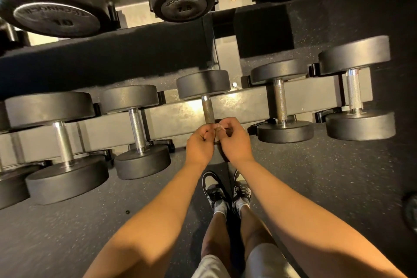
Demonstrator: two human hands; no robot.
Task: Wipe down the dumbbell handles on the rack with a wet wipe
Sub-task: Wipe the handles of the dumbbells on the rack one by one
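My left hand (199, 143) and right hand (235, 140) both pinch the small white wet wipe (220, 128) beside the knurled steel dumbbell handle (207, 108); I'd wrap it fully round.

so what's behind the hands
The dumbbell handle runs down behind the left hand and right hand, which pinch a pale wipe. Its near weight is mostly covered.

Five black round-headed dumbbells with knurled steel handles lie side by side on the grey metal rack (180, 117), handles running front to back. The middle dumbbell (203, 83) shows its handle (208, 110) bare down to where the left hand (199, 143) and right hand (235, 140) pinch a small pale wet wipe (220, 128).
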